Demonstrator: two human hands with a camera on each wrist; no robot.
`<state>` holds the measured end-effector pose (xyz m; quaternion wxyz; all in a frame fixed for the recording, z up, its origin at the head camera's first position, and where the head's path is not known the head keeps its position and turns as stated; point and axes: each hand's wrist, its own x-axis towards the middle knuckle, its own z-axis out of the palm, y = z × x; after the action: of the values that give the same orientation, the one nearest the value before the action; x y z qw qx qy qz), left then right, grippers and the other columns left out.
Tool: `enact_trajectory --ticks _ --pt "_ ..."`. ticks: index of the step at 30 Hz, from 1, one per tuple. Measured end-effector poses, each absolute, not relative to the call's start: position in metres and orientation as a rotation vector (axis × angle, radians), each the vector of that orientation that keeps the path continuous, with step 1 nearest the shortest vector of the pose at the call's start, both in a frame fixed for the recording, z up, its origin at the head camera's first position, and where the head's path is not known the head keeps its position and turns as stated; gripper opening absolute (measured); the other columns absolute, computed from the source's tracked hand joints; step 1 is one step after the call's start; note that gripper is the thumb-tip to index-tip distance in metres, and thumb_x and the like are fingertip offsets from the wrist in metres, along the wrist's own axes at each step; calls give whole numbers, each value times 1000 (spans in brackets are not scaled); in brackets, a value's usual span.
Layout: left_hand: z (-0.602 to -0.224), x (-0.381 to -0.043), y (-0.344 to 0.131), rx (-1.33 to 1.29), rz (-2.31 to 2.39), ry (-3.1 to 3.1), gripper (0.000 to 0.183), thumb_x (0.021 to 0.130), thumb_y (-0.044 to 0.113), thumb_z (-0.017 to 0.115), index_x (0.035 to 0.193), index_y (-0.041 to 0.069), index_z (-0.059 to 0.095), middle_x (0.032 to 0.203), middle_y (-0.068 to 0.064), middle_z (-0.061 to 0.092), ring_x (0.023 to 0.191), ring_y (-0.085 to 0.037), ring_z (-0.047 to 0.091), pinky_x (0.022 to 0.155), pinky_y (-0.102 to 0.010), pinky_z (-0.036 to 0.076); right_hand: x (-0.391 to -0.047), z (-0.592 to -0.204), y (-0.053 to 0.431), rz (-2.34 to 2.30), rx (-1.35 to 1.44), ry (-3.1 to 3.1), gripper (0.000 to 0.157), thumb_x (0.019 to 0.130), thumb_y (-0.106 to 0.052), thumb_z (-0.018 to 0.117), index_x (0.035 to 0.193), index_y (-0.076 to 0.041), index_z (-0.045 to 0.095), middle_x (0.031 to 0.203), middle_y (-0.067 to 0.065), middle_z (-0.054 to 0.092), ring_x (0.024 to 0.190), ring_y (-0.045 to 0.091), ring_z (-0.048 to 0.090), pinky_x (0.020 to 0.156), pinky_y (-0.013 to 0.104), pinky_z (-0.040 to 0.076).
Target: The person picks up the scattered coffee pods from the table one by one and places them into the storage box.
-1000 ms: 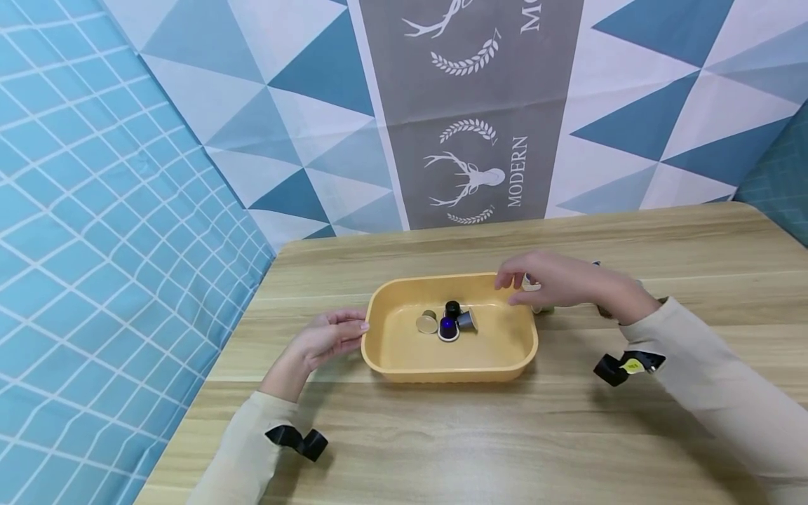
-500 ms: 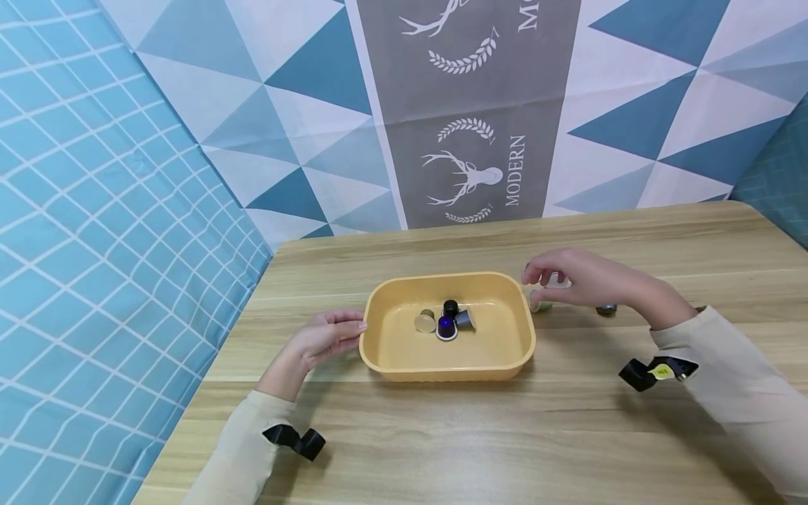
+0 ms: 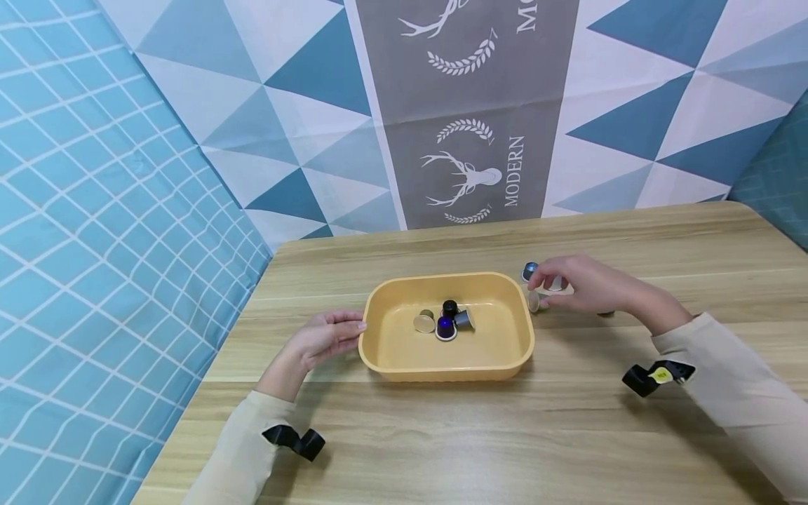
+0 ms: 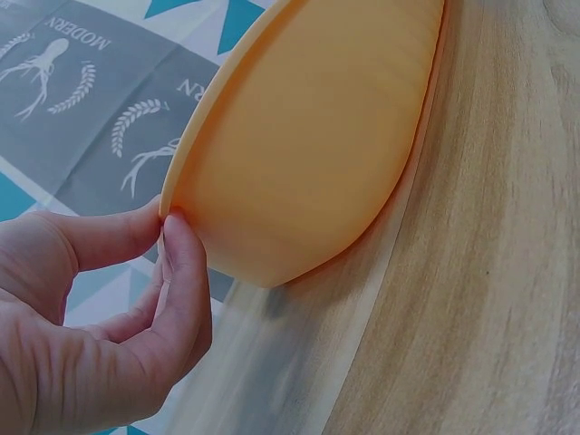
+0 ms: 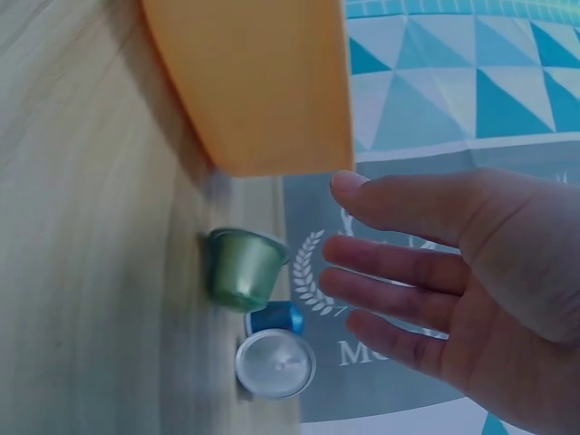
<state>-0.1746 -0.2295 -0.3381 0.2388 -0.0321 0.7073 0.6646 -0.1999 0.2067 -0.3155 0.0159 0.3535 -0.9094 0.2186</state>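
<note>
My left hand [image 3: 322,341] pinches the left rim of a yellow plastic tray [image 3: 404,356] between thumb and fingers; the left wrist view shows this grip closely. Inside the tray lie several coffee capsules: a gold one [image 3: 425,322], a black one [image 3: 450,307], a dark blue one [image 3: 445,327] and a grey one [image 3: 464,320]. Just beyond the tray's right end, my right hand [image 3: 583,284] hangs over more capsules with its fingers spread and holding nothing. Nearest are a green capsule [image 5: 245,269], a light blue one [image 5: 279,317] and one with its silver lid showing [image 5: 275,363].
Another dark capsule [image 3: 606,314] lies mostly hidden beneath the right wrist. The wooden table [image 3: 404,442] meets a patterned cloth backdrop [image 3: 467,105] behind and a blue checked cloth [image 3: 126,231] on the left.
From over the tray's right end, my right hand has moved right to the capsules outside it, then dipped slightly. The left hand has stayed on the rim.
</note>
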Motion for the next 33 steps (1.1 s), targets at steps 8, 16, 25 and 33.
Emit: enact_trajectory --ticks 8,16,25,33 --pt "-339 -174 -230 -96 1823 1928 38 93 3 58 126 -12 47 88 4 68 79 -3 67 75 -16 58 -206 -329 209 705 1095 -2848 21 80 -9 76 100 -14 68 97 -1 69 89 17 63 72 33 57" --pt "-342 -174 -231 -94 1833 1925 36 93 3 57 125 -11 49 88 4 69 79 -3 67 75 -16 58 -212 -339 209 694 1084 -2885 22 80 -10 76 100 -13 67 98 -1 68 90 16 63 71 32 56" --pt "-343 -174 -232 -76 1854 1913 38 93 4 58 125 -12 48 88 4 70 80 -3 67 75 -16 58 -218 -346 207 635 1087 -2908 23 78 -6 76 98 -12 67 94 0 68 88 15 62 72 32 55" --pt "-343 -175 -232 -83 1850 1917 39 92 4 58 126 -12 47 88 4 69 80 -4 67 75 -16 58 -221 -349 206 625 1098 -2923 24 78 -4 76 98 -14 67 94 -2 67 86 13 58 72 31 53"
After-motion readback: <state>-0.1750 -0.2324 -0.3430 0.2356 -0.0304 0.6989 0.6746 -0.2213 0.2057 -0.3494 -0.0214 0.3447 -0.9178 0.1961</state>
